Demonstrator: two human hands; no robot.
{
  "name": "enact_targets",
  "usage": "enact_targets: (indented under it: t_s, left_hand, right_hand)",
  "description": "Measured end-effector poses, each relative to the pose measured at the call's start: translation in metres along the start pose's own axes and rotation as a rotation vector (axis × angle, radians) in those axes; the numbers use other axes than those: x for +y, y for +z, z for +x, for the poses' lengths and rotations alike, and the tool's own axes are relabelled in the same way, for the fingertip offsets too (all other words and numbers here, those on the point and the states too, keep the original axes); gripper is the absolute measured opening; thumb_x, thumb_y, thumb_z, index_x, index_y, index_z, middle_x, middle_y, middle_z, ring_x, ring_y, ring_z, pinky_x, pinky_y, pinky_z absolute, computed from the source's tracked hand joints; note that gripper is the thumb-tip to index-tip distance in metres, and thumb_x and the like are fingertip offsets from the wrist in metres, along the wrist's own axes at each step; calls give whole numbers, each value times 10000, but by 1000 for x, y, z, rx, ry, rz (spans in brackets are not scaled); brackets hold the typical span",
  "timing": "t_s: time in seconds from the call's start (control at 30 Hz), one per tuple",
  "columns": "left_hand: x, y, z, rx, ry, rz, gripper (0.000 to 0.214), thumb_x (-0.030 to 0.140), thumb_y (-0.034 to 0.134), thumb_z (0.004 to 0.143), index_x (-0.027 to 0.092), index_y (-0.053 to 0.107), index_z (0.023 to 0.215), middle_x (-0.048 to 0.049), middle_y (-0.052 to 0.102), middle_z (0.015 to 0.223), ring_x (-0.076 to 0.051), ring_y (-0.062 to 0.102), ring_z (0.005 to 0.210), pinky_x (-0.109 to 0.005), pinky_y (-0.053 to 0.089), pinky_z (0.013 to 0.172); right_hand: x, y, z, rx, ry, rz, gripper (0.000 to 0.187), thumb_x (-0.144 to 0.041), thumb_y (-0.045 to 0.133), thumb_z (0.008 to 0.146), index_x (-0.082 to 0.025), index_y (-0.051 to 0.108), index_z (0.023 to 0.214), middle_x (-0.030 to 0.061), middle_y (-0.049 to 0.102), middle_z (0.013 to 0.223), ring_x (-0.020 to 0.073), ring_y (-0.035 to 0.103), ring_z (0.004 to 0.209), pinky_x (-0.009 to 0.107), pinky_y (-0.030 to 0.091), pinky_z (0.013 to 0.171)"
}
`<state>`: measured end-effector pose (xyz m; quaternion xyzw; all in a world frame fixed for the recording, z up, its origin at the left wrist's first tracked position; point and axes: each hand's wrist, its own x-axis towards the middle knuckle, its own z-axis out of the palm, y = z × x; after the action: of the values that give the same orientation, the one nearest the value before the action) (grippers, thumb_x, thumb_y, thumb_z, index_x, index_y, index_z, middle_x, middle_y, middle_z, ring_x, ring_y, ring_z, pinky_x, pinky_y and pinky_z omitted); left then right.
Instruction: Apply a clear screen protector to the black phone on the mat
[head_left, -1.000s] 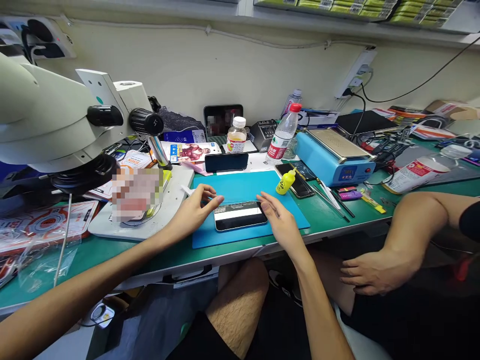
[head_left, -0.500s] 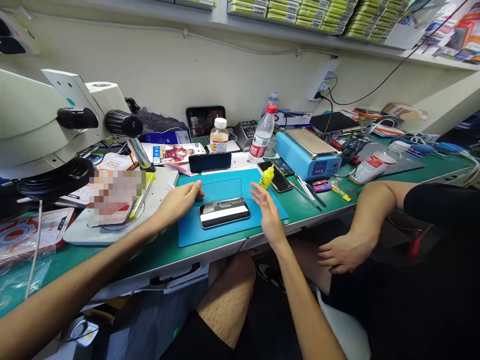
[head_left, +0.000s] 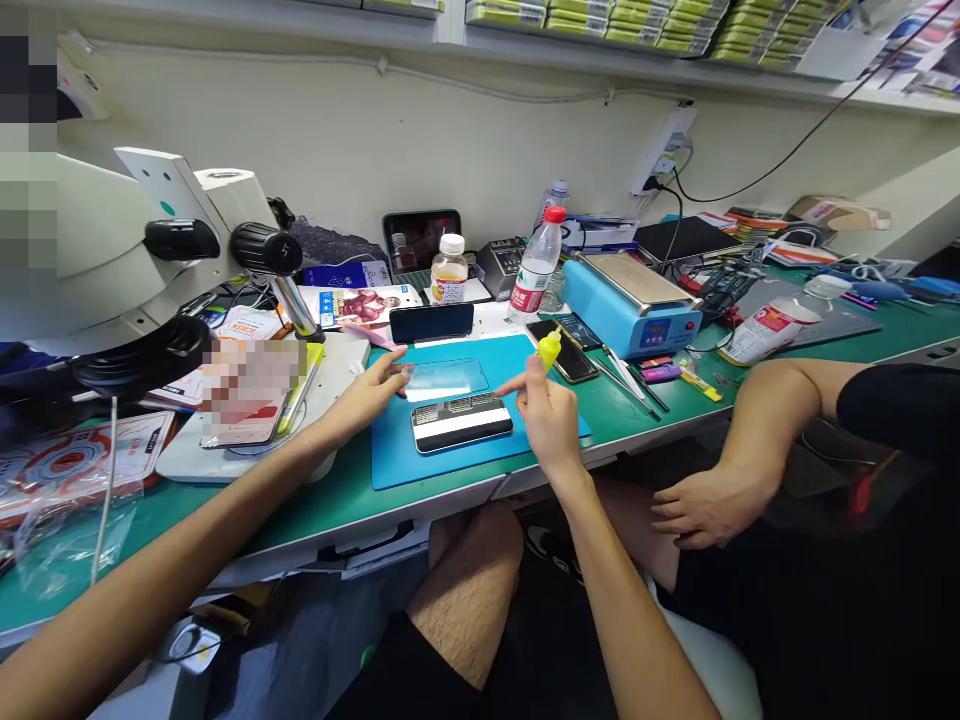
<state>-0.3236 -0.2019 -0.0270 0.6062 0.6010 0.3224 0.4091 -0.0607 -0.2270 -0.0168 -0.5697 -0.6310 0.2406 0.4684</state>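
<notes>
A clear phone-sized sheet (head_left: 448, 377) with rounded corners and a thin dark outline is at the fingers of my left hand (head_left: 375, 395), which holds its left edge. The sheet is over the blue mat (head_left: 405, 468), behind a phone (head_left: 462, 424) that lies flat with its glossy face reflecting pale and dark bands. My right hand (head_left: 551, 415) is just right of the phone, index finger stretched toward the phone's far right corner, thumb raised, nothing seen in it. Behind that thumb stands a small yellow bottle (head_left: 550, 347), its lower part hidden.
A microscope (head_left: 142, 250) stands at left. Behind the mat are a dark phone (head_left: 431, 323) propped upright and drink bottles (head_left: 534, 268). Tweezers (head_left: 626, 385) and a blue heating-plate machine (head_left: 630, 305) are to the right. A co-worker's hand (head_left: 701, 505) rests at right.
My right hand has turned, and its index finger now points left toward the phone. My left hand and the clear sheet have shifted slightly left, and the sheet now catches a pale reflection.
</notes>
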Motion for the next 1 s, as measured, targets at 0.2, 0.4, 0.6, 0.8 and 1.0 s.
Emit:
enact_targets:
  t_s: [0.2, 0.4, 0.6, 0.8, 1.0]
  left_hand:
    - [-4, -8, -40, 108, 189, 157, 539, 367, 459, 997, 272, 458, 1528, -88, 591, 1491, -270, 606, 1308, -417, 482, 1057]
    - [-13, 3, -63, 13, 458, 691, 578, 596, 657, 907, 192, 554, 1308, -128, 682, 1231, -342, 650, 1123, -495, 508, 989]
    - [-14, 7, -46, -62, 491, 695, 621, 576, 703, 889, 193, 497, 1332, -123, 649, 1277, -330, 620, 1174, -482, 499, 1016]
    - [-17, 6, -46, -73, 439, 599, 625, 519, 718, 892, 223, 461, 1378, -116, 616, 1331, -325, 590, 1235, -481, 496, 1038]
    - [-24, 7, -48, -59, 439, 578, 628, 532, 735, 881, 228, 466, 1360, -106, 608, 1310, -324, 571, 1234, -488, 485, 1040]
  right_hand:
    - [41, 8, -6, 40, 40, -117, 687, -646, 276, 1051, -239, 529, 559, 2, 555, 548, 161, 519, 542, 294, 360, 596]
    - [48, 6, -1, 284, 24, 13, 397, -533, 441, 1024, -215, 667, 954, 5, 627, 733, 163, 570, 622, 284, 456, 644]
    - [71, -12, 33, 363, 47, -121, 782, -513, 713, 805, -164, 462, 1458, 225, 492, 1471, 302, 614, 1131, 436, 550, 873]
    - [87, -15, 58, 184, 116, -176, 585, -572, 760, 754, -172, 670, 1171, 171, 728, 1165, 351, 653, 1044, 567, 498, 976]
    - [76, -18, 32, 259, 35, 5, 525, -585, 677, 875, -198, 630, 1226, 128, 736, 1212, 292, 697, 1097, 467, 539, 982]
